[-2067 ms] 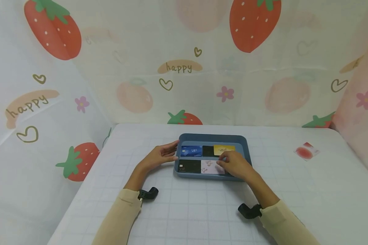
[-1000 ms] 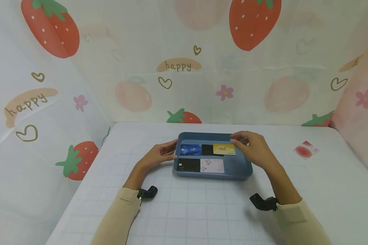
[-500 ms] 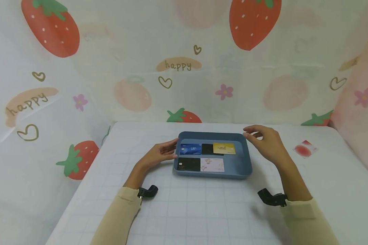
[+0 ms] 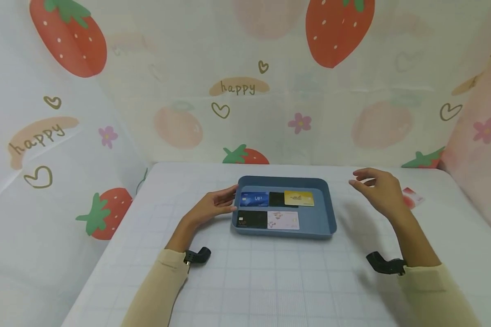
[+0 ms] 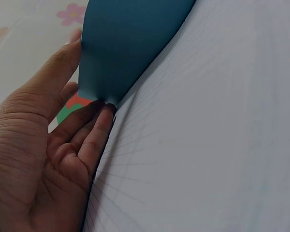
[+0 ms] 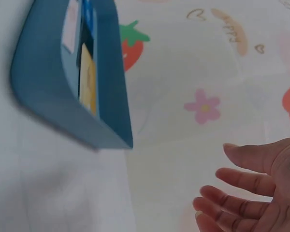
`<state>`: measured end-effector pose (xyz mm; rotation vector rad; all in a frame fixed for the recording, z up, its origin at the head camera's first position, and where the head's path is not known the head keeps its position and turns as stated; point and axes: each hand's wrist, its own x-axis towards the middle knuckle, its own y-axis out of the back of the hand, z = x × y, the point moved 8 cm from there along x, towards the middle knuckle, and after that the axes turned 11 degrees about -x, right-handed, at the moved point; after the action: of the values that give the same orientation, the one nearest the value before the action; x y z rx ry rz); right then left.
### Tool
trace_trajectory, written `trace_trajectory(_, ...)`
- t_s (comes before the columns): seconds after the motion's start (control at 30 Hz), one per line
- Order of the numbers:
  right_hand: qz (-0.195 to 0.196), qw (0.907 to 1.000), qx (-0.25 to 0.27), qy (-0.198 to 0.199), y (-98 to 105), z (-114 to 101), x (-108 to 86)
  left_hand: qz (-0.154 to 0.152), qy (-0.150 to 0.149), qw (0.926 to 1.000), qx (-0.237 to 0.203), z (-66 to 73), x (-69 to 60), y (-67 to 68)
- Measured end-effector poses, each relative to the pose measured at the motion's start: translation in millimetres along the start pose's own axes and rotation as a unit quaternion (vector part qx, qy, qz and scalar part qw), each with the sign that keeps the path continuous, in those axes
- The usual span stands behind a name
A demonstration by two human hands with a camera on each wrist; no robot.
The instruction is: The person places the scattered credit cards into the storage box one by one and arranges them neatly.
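A blue-grey tray lies on the table with several cards in it. In its back row are a blue VIP card and a yellow card, which overlaps a black card. The front row has a black VIP card beside a pale flowered card. My left hand touches the tray's left side with its fingertips, fingers extended. My right hand hangs in the air right of the tray, fingers loosely bent and holding nothing. A red-and-white card is partly hidden behind it.
A white grid-patterned cloth covers the table. Behind and at both sides hang curtains printed with strawberries, flowers and hearts. Each wrist wears a black camera.
My right hand has let go of the pale flowered card in the tray's front row, lifted out past the right rim, and moved right to near the red-and-white card. The left hand has stayed put.
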<state>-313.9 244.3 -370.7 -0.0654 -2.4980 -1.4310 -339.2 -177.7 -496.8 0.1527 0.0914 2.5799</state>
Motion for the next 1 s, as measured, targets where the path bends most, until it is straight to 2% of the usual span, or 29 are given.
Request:
trace_trajectory(0.2,-0.001,0.9997,-0.024,0.004,6.7,20.3,-0.3,-0.001,-0.004,0.9999,-0.01,-1.8,-0.4,0.0)
trace_trajectory(0.47,-0.017,0.9984,-0.055,-0.004,12.7,57.8,3.9,-0.002,-0.006,0.9999,-0.008,-1.6,0.7,0.7)
trace_trajectory(0.77,-0.048,0.9947,-0.083,-0.039,9.6,104.7,13.6,-0.002,-0.009,0.9999,-0.008,-1.3,0.5,1.7)
trace_trajectory(1.0,-0.078,0.9894,-0.117,-0.036,9.4,131.8,17.1,-0.002,-0.009,1.0,-0.002,-1.2,1.1,1.3)
